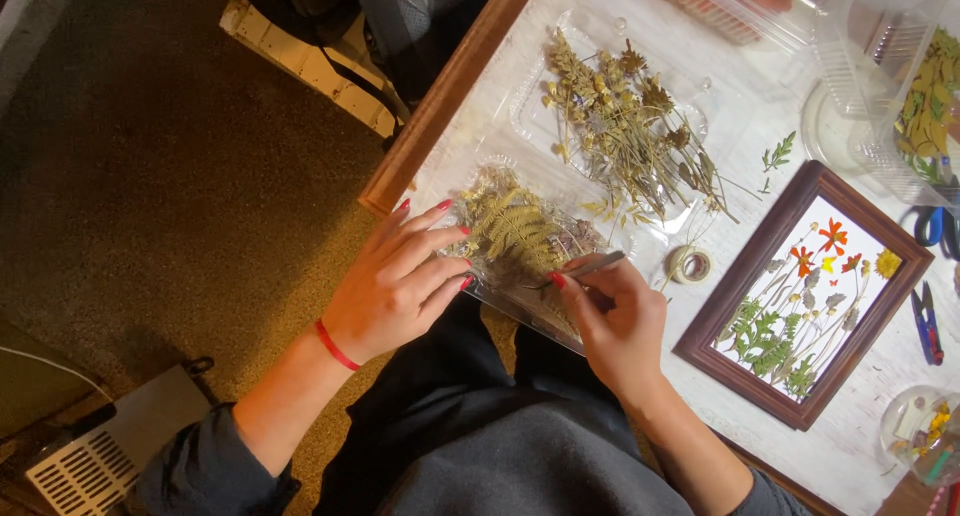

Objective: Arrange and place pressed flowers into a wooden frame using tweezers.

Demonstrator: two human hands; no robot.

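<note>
My left hand (400,281) rests on the edge of a clear plastic tray (520,301) that holds dried yellow-green fern leaves (515,226), fingers spread against its rim. In my right hand (615,316) a pair of metal tweezers (590,268) is pinched, tips pointing into the ferns. Both hands have red nails; a red band circles the left wrist.
A second clear tray with dried flower stems (630,126) lies beyond. A brown wooden frame (745,276) with pressed flowers sits to the right, a tape roll (688,264) beside it. Blue scissors (928,321), plastic containers (890,86) and a small dish (920,436) stand at the right. The table's wooden edge (440,96) runs diagonally.
</note>
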